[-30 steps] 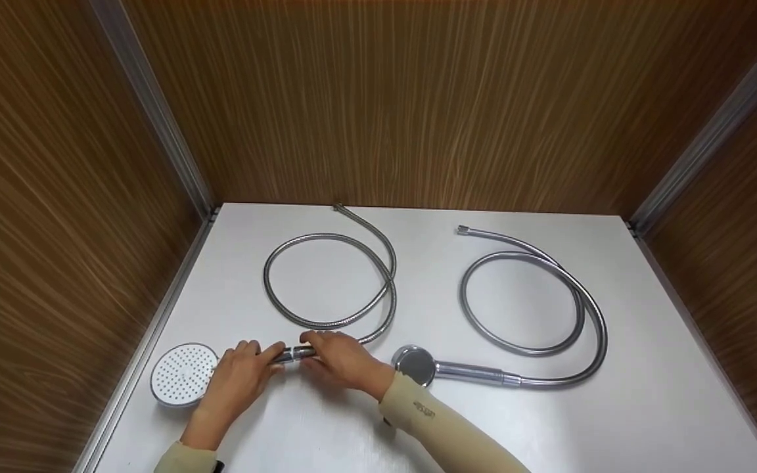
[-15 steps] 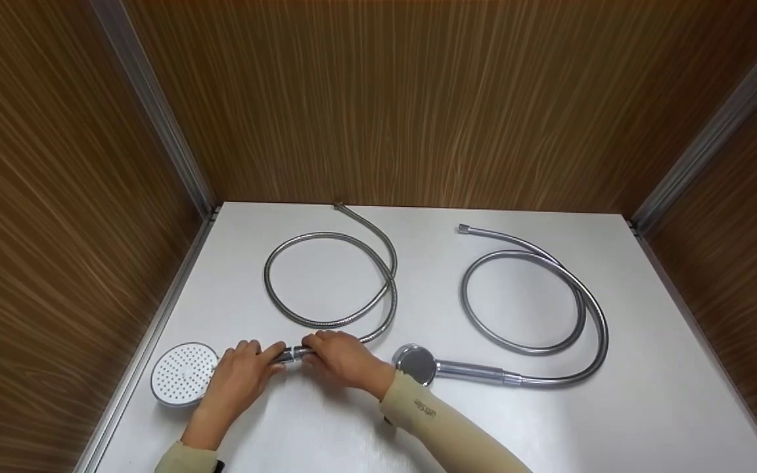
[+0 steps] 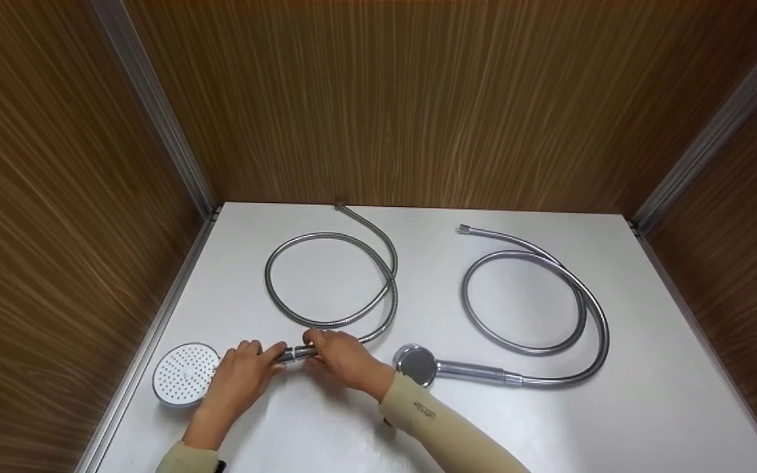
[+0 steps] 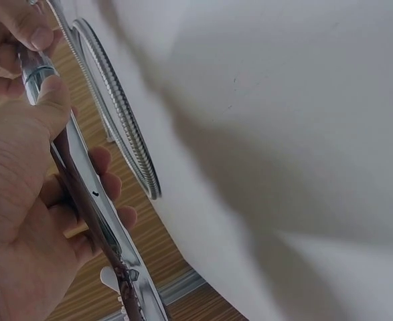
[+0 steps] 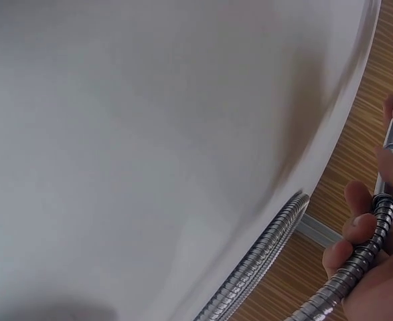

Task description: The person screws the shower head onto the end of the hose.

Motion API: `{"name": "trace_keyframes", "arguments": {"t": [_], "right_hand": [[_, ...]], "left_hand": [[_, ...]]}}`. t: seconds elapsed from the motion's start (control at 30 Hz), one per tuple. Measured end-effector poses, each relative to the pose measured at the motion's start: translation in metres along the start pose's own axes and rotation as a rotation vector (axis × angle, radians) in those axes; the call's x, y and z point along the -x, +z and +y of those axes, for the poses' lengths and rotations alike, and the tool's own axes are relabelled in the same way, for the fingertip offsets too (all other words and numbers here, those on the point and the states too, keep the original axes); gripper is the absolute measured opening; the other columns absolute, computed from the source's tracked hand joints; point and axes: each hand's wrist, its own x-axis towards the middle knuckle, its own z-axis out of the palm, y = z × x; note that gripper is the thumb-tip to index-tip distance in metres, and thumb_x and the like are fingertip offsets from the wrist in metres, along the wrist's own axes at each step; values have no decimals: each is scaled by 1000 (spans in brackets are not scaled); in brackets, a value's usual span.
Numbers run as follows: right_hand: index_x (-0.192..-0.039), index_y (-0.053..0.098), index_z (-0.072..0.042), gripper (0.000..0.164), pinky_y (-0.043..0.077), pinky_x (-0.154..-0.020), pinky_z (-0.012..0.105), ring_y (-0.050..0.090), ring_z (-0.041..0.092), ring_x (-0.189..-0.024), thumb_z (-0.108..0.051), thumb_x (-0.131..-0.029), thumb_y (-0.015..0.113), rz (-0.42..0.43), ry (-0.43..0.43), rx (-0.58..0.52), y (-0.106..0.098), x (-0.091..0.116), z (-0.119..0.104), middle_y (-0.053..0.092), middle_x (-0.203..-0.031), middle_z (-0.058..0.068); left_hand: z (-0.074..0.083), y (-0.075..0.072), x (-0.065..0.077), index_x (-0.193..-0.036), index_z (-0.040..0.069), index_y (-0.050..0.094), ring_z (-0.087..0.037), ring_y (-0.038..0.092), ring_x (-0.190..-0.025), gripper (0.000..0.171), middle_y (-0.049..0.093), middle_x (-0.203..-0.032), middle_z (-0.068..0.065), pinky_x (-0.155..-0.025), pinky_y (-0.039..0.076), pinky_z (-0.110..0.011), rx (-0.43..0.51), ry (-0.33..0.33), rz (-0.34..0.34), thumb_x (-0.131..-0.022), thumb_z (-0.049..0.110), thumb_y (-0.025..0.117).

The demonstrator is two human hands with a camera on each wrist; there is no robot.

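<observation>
Left hand (image 3: 239,376) grips handle (image 3: 282,356), right hand (image 3: 347,360) seemingly its hose (image 5: 357,264); only head view shows grey-faced showerhead (image 3: 417,366)

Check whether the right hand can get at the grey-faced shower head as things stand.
Probably yes, once freed: the right hand is gripping the hose fitting. Nothing else appears to block it; the grey-faced shower head lies right beside its sleeve.

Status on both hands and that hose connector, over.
Left fingers round handle of white-faced shower head. Right fingers gripping hose connector. Lined up at handle end; tightness unclear. Watch second shower head near right sleeve.
</observation>
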Motion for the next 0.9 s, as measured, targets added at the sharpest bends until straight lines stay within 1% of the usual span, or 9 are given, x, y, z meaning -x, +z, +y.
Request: {"name": "trace_keyframes", "arguments": {"t": [0.1, 0.2, 0.4, 0.47, 0.7, 0.9], "right_hand": [[-121, 55, -11, 26, 57, -83, 30, 73, 16, -89, -23, -103, 69, 9, -17, 9, 0, 0, 1, 74, -97, -1], [-121, 58, -11, 24, 56, -85, 29, 72, 16, -91, -26, -104, 67, -13, -16, 4, -2, 0, 1, 74, -99, -1], [-121, 60, -12, 22, 55, -82, 28, 70, 14, -89, -27, -106, 65, -45, 10, -10, -2, -1, 1, 72, -98, -2], [-122, 60, -12, 22, 55, -82, 29, 69, 14, -89, -27, -106, 65, -42, 11, -20, -2, -2, 2, 72, -99, -2], [-125, 57, -11, 29, 57, -82, 31, 73, 16, -91, -23, -102, 71, -11, 5, -32, -1, -1, 2, 75, -103, 1], [-124, 57, -11, 26, 57, -83, 31, 73, 16, -90, -24, -104, 68, -10, -9, -13, -2, -1, 1, 74, -100, 0]], "left_hand": [[0, 1, 0, -125, 24, 70, -22, 50, -68, 34, 56, -77, -6, -64, 45, -40, -3, -14, -20, -93, 35, 77], [1, 1, 0, -125, 25, 70, -21, 50, -69, 34, 56, -78, -5, -64, 45, -39, -12, -22, -33, -94, 36, 76], [0, 0, -1, -124, 24, 70, -22, 50, -68, 34, 56, -77, -6, -64, 45, -40, -19, 0, -10, -93, 35, 77], [-1, 0, -1, -124, 24, 70, -22, 51, -69, 34, 56, -77, -6, -64, 45, -40, -15, 3, -7, -93, 35, 78], [0, -1, -1, -125, 24, 69, -24, 52, -69, 34, 56, -77, -8, -63, 46, -40, -12, 9, 3, -93, 34, 78], [1, -2, -2, -126, 23, 69, -23, 50, -69, 35, 57, -78, -7, -64, 46, -40, 0, 0, -19, -94, 35, 76]]}}
